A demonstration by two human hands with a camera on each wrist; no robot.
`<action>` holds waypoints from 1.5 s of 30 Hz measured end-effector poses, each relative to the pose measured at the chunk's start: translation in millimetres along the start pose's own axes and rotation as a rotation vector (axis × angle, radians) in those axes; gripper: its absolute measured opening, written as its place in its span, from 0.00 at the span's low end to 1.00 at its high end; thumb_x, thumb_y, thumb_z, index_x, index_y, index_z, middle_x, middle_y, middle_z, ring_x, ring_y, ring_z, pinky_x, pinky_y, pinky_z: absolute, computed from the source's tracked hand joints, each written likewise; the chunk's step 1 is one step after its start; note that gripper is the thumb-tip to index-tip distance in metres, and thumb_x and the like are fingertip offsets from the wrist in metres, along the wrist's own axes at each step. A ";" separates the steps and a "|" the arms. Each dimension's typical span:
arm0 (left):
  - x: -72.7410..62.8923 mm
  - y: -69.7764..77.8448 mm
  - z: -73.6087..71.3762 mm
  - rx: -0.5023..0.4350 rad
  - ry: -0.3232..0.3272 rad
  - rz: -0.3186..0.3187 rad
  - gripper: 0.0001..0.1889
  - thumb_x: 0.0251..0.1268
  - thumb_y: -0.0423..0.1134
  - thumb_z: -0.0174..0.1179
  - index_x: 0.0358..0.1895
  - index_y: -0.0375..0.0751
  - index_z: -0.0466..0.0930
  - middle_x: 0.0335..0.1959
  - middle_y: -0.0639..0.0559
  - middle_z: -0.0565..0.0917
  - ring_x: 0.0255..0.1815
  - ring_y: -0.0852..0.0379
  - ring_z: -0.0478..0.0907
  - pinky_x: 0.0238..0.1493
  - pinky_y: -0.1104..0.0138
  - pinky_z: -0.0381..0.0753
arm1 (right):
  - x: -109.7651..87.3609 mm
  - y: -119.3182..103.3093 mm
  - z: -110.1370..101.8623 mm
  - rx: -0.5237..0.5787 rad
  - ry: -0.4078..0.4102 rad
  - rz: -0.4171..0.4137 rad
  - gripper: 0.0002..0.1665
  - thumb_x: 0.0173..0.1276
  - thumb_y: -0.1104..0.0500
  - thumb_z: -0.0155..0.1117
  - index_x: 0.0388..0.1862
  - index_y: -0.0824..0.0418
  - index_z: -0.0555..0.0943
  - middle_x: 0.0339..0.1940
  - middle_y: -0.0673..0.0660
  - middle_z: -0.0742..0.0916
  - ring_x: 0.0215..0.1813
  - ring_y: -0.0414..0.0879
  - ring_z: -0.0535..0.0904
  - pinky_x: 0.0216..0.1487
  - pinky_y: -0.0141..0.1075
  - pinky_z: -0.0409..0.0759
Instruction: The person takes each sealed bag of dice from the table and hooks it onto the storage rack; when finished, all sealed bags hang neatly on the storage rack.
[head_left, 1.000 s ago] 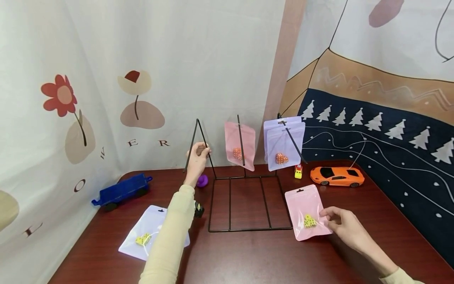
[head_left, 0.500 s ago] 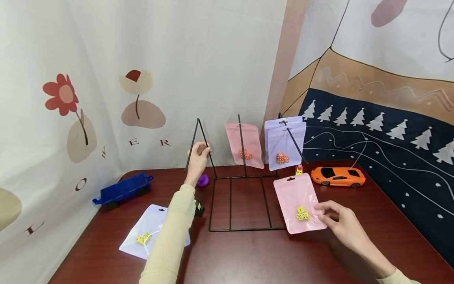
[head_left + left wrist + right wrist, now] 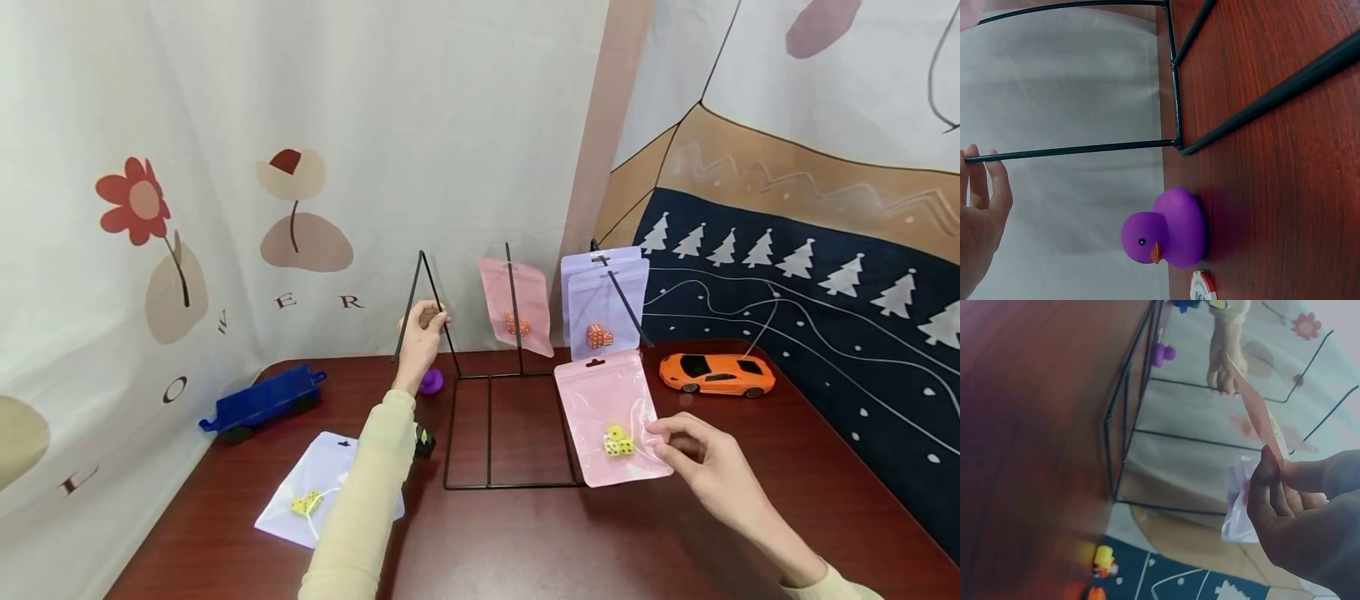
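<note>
My left hand (image 3: 422, 337) grips the left upright of a black wire rack (image 3: 489, 433); in the left wrist view its fingers (image 3: 1001, 187) curl round the bar. My right hand (image 3: 708, 462) pinches the right edge of a pink zip pouch (image 3: 588, 408) between thumb and fingers. Yellow dice (image 3: 618, 443) show inside, and a hang slot is at its top. The pouch is held up in front of the rack's right side. Another pink pouch (image 3: 495, 287) with orange dice hangs on the middle hook, and purple pouches (image 3: 630, 300) hang on the right hook.
A purple pouch (image 3: 300, 467) with yellow dice lies at the left, partly under my left forearm. Around the rack are a blue toy trailer (image 3: 262, 402), a purple duck (image 3: 1179, 228), a poker chip (image 3: 1202, 286) and an orange toy car (image 3: 716, 374). Curtains stand behind the table.
My right hand has lifted the pink pouch and carried it left toward the rack. The hanging pink pouch has swung a little. My left hand keeps its grip on the rack.
</note>
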State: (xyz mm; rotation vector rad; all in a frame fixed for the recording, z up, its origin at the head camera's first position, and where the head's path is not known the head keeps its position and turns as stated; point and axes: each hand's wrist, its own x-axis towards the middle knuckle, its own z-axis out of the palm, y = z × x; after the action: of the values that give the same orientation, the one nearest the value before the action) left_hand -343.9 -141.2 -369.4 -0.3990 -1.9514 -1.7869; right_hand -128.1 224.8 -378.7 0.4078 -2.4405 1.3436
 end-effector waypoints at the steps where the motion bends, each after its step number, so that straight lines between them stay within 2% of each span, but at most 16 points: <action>1: -1.6 4.4 -0.4 0.010 -0.006 -0.002 0.06 0.64 0.24 0.58 0.40 0.23 0.75 0.38 0.24 0.79 0.39 0.36 0.80 0.41 0.56 0.81 | 0.3 -2.5 0.8 0.010 0.001 -0.009 0.16 0.59 0.72 0.66 0.46 0.60 0.82 0.37 0.54 0.83 0.29 0.42 0.79 0.24 0.29 0.75; 2: -3.2 8.9 -0.8 0.021 -0.013 -0.008 0.06 0.64 0.25 0.57 0.40 0.24 0.75 0.39 0.24 0.79 0.40 0.34 0.79 0.42 0.53 0.80 | 0.3 -5.0 1.5 0.019 0.002 -0.015 0.16 0.59 0.72 0.66 0.46 0.60 0.82 0.37 0.54 0.83 0.30 0.42 0.79 0.24 0.29 0.76; 5: -5.1 10.5 -0.7 0.046 -0.012 0.006 0.04 0.64 0.25 0.57 0.40 0.27 0.76 0.38 0.26 0.80 0.40 0.33 0.79 0.41 0.53 0.80 | -0.5 -13.0 3.3 0.037 0.013 -0.031 0.16 0.59 0.72 0.67 0.45 0.59 0.82 0.38 0.54 0.84 0.30 0.42 0.80 0.24 0.29 0.77; 7: -5.7 11.1 -0.7 0.058 -0.010 0.011 0.04 0.64 0.25 0.58 0.40 0.27 0.76 0.37 0.27 0.81 0.40 0.34 0.80 0.40 0.55 0.80 | -1.4 -18.4 4.1 0.044 0.020 -0.035 0.16 0.59 0.72 0.67 0.45 0.58 0.82 0.38 0.53 0.84 0.30 0.42 0.80 0.24 0.29 0.77; 10: -5.9 11.8 -0.8 0.058 -0.007 0.014 0.05 0.64 0.24 0.57 0.40 0.24 0.76 0.36 0.28 0.81 0.40 0.33 0.80 0.40 0.52 0.80 | -2.5 -25.8 4.6 0.062 0.014 -0.038 0.16 0.59 0.72 0.66 0.44 0.58 0.82 0.36 0.52 0.84 0.30 0.42 0.80 0.24 0.30 0.77; 15: -5.3 12.2 -1.1 0.039 -0.015 0.004 0.06 0.64 0.23 0.56 0.42 0.22 0.75 0.37 0.27 0.81 0.41 0.32 0.79 0.43 0.45 0.78 | -4.4 -38.3 4.9 0.087 -0.011 -0.051 0.16 0.59 0.72 0.66 0.44 0.56 0.82 0.36 0.50 0.83 0.29 0.43 0.78 0.24 0.32 0.76; 24: -5.1 7.2 -1.9 -0.004 -0.015 -0.028 0.09 0.64 0.25 0.57 0.43 0.20 0.74 0.41 0.23 0.78 0.42 0.32 0.78 0.47 0.44 0.77 | -4.5 -55.3 10.6 0.172 -0.049 -0.154 0.16 0.60 0.72 0.65 0.44 0.57 0.81 0.36 0.50 0.82 0.30 0.43 0.78 0.25 0.32 0.77; 28: -3.8 6.3 -1.7 -0.044 -0.033 -0.029 0.10 0.65 0.23 0.55 0.45 0.16 0.72 0.43 0.20 0.76 0.44 0.29 0.76 0.48 0.41 0.74 | -3.1 -61.6 13.0 0.179 -0.051 -0.177 0.17 0.59 0.73 0.66 0.44 0.55 0.81 0.38 0.49 0.83 0.34 0.42 0.79 0.28 0.30 0.79; 33: -3.3 6.3 -1.5 -0.036 -0.032 -0.022 0.10 0.65 0.23 0.55 0.46 0.16 0.71 0.42 0.21 0.76 0.44 0.28 0.76 0.47 0.42 0.75 | 0.3 -68.8 17.1 0.213 -0.056 -0.200 0.19 0.59 0.75 0.65 0.45 0.57 0.82 0.39 0.49 0.83 0.36 0.42 0.79 0.31 0.31 0.80; 38: -3.6 6.3 -1.5 -0.005 -0.024 -0.004 0.10 0.65 0.23 0.55 0.45 0.17 0.72 0.41 0.23 0.78 0.43 0.28 0.76 0.44 0.44 0.76 | 4.3 -73.6 25.1 0.275 -0.048 -0.214 0.18 0.58 0.76 0.65 0.45 0.60 0.82 0.38 0.51 0.82 0.34 0.42 0.79 0.27 0.31 0.78; 43: -1.9 3.3 -0.4 -0.036 -0.020 0.003 0.08 0.64 0.22 0.55 0.43 0.17 0.73 0.40 0.22 0.78 0.41 0.28 0.77 0.45 0.39 0.74 | 8.2 -76.1 33.3 0.298 -0.039 -0.253 0.18 0.58 0.77 0.64 0.44 0.60 0.82 0.36 0.53 0.82 0.31 0.42 0.77 0.22 0.31 0.75; 45: -0.3 -1.4 0.0 -0.050 -0.012 -0.003 0.08 0.64 0.22 0.56 0.43 0.18 0.73 0.40 0.22 0.78 0.41 0.29 0.77 0.45 0.41 0.75 | 9.5 -76.7 36.1 0.308 -0.034 -0.263 0.18 0.58 0.77 0.64 0.44 0.60 0.82 0.35 0.54 0.81 0.31 0.43 0.77 0.22 0.31 0.75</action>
State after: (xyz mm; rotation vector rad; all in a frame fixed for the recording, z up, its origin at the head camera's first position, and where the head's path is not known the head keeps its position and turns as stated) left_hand -344.4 -141.3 -370.7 -0.4243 -1.9197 -1.8427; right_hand -111.4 153.6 -334.8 0.8021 -2.1145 1.6022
